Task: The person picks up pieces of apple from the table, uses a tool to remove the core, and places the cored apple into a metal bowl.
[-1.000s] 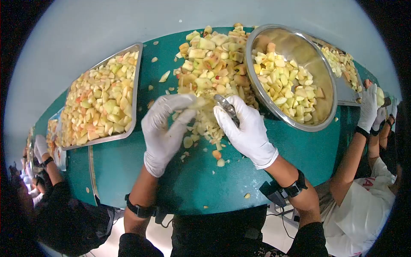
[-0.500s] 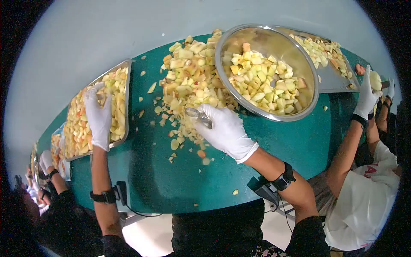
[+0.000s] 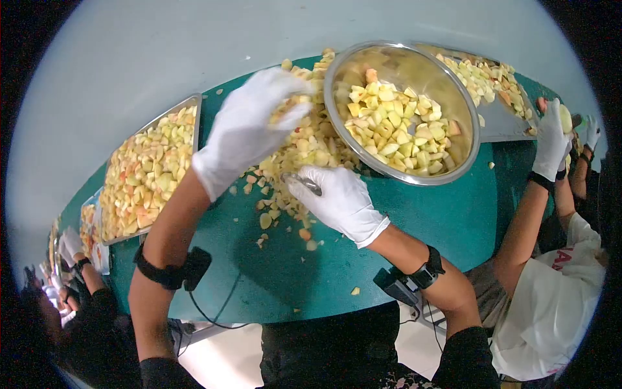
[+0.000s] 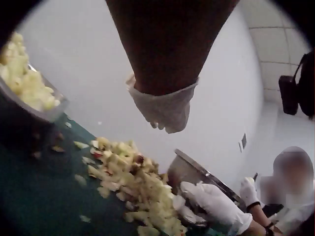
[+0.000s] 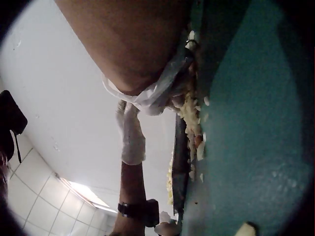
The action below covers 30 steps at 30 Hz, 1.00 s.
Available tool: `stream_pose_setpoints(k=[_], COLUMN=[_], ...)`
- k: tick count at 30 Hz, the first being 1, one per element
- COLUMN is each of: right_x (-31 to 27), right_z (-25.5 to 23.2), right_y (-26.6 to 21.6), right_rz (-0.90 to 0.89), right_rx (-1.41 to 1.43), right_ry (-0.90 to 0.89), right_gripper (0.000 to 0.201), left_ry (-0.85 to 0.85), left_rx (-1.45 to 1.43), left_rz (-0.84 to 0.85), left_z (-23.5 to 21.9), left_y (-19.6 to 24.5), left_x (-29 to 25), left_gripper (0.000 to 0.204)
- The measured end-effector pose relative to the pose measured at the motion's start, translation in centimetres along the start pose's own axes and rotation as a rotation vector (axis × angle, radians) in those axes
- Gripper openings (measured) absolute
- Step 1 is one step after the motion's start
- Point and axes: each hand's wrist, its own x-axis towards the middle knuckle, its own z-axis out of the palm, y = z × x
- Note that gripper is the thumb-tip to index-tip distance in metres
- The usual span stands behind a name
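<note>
My gloved left hand hovers over the far part of a heap of apple pieces, blurred by motion. Its thumb and fingers are spread apart, with parts of the heap showing between them. In the left wrist view the cuff hides most of that hand. At the near side of the heap, my gloved right hand grips a small metal tool with a rounded loop at its end. The glove covers the rest of the tool. Loose apple bits lie just left of this hand.
At the left stands a metal tray full of apple pieces. A steel bowl with cut chunks leans at the heap's right, with another tray behind it. People in gloves work on either side; one hand at the right holds an apple.
My left hand went from beside the tool to over the left tray, then across to above the heap. The right hand shifted slightly left early on, keeping the tool.
</note>
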Motion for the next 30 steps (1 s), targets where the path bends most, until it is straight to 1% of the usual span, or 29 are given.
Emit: stream_pose_setpoints(k=[2,5,7,8,10,13,17,20,22,23,26,27,30], right_x=[0.0,0.0,0.1,0.1,0.0,0.2,0.1,0.1,0.2,0.2,0.2,0.3,0.1], right_z=[0.6,1.3,1.3,1.1,1.0,1.2,1.5,1.2,0.9,0.9,0.7,1.1,0.5], right_y=[0.3,0.8,1.0,1.1,1.1,1.5,1.9,1.3,1.2,1.1,0.8,1.3,0.7], right_rz=[-0.040,-0.174,-0.202,-0.216,-0.209,-0.179,-0.188,-0.190,-0.111,-0.070,-0.075,-0.054,-0.044], right_rx=[0.028,0.056,0.100,0.120,0.064,-0.021,-0.025,-0.087,-0.104,-0.111,-0.096,-0.069,-0.041], right_ry=[0.039,0.105,0.108,0.111,0.127,0.117,0.139,0.164,0.099,0.064,0.087,0.068,0.061], right_gripper=[0.030,0.024,0.021,0.020,0.021,0.022,0.025,0.027,0.028,0.028,0.029,0.030,0.030], left_ry=[-0.052,-0.159,-0.256,-0.313,-0.430,-0.613,-0.700,-0.742,-0.755,-0.673,-0.407,-0.308,-0.059], left_rx=[-0.012,-0.014,-0.107,-0.071,-0.006,-0.004,0.140,0.190,0.178,0.103,-0.097,-0.151,-0.383], left_rz=[0.057,0.115,0.077,0.077,0.083,0.033,0.087,0.109,0.098,0.094,0.083,0.075,0.042], left_z=[1.8,5.5,7.9,8.8,10.6,12.8,14.6,14.8,14.4,14.1,12.4,11.8,8.6], left_y=[1.3,2.0,2.6,2.8,3.4,3.7,4.2,4.1,4.1,4.0,3.1,2.9,2.6], left_x=[2.5,5.9,7.7,8.6,10.0,11.1,11.8,12.2,12.2,11.8,10.5,10.0,8.5], left_gripper=[0.028,0.030,0.032,0.033,0.036,0.038,0.037,0.034,0.034,0.034,0.036,0.037,0.037])
